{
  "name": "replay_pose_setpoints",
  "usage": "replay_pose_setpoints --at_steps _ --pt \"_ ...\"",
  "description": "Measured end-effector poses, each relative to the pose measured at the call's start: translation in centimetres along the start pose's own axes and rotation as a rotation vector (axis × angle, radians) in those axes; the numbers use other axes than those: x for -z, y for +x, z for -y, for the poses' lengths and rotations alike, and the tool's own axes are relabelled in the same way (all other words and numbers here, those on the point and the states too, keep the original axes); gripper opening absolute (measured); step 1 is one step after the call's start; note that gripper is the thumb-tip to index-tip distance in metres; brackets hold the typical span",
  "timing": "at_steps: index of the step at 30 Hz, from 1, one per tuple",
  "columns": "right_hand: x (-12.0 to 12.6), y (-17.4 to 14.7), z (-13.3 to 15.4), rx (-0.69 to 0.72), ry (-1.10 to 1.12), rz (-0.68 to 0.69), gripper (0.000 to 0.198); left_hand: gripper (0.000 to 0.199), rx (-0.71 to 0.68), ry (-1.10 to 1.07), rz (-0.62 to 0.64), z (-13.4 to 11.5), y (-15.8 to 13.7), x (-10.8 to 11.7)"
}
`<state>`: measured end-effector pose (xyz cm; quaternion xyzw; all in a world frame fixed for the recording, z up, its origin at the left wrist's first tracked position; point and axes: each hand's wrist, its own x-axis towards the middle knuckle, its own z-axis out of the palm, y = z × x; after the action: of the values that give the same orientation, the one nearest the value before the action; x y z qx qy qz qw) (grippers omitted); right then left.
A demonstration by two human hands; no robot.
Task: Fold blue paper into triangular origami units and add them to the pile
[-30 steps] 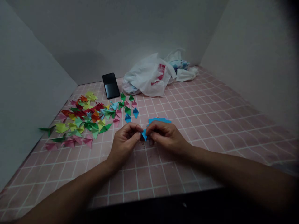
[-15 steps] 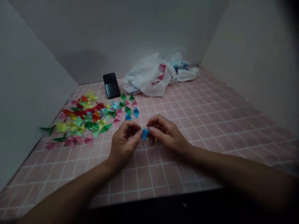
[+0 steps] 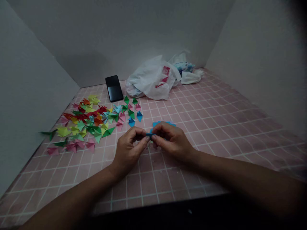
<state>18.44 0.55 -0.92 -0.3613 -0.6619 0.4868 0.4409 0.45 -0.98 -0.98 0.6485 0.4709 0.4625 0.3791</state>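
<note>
Between the fingertips of my left hand (image 3: 131, 147) and my right hand (image 3: 171, 138) is a small piece of folded blue paper (image 3: 150, 134). Both hands pinch it, one from each side, just above the table. Only a thin strip of the paper shows; the fingers cover the rest. Behind my right hand lies more blue paper (image 3: 165, 123), partly hidden by the knuckles. Two blue folded paper pieces (image 3: 139, 116) rest on the table beyond my left hand.
Many folded paper pieces (image 3: 96, 129) in several colours spread over the left of the pink checked tablecloth (image 3: 153, 182). A black phone (image 3: 114, 88) leans near the back wall. White plastic bags (image 3: 153, 78) lie at the back, and grey walls stand around.
My right fingers have moved left and now grip the blue paper too. The paper has turned from a pointed shape to a thin flat strip. More blue paper shows behind my right hand.
</note>
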Motion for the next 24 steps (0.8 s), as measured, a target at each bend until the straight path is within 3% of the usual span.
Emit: replay_pose_setpoints --at_steps 6,13,16,20,24 --pt "-0.14 0.31 0.01 -0.149 0.177 0.004 0.013 0.012 0.152 -0.113 0.052 0.02 0.13 -0.12" --pt "-0.11 0.11 -0.40 -0.014 -0.060 0.022 0.008 0.006 -0.085 0.100 0.017 -0.52 0.23 0.13" --pt "-0.09 0.07 -0.35 -0.031 0.025 0.060 0.009 0.007 -0.146 0.158 -0.016 -0.61 0.20 0.15" --pt "-0.13 0.07 -0.24 -0.082 0.246 0.125 0.013 0.004 -0.138 0.178 -0.068 -0.38 0.16 0.16" --pt "-0.23 0.03 -0.54 -0.064 0.211 0.122 0.007 0.003 -0.098 0.123 -0.067 -0.20 0.06 0.20"
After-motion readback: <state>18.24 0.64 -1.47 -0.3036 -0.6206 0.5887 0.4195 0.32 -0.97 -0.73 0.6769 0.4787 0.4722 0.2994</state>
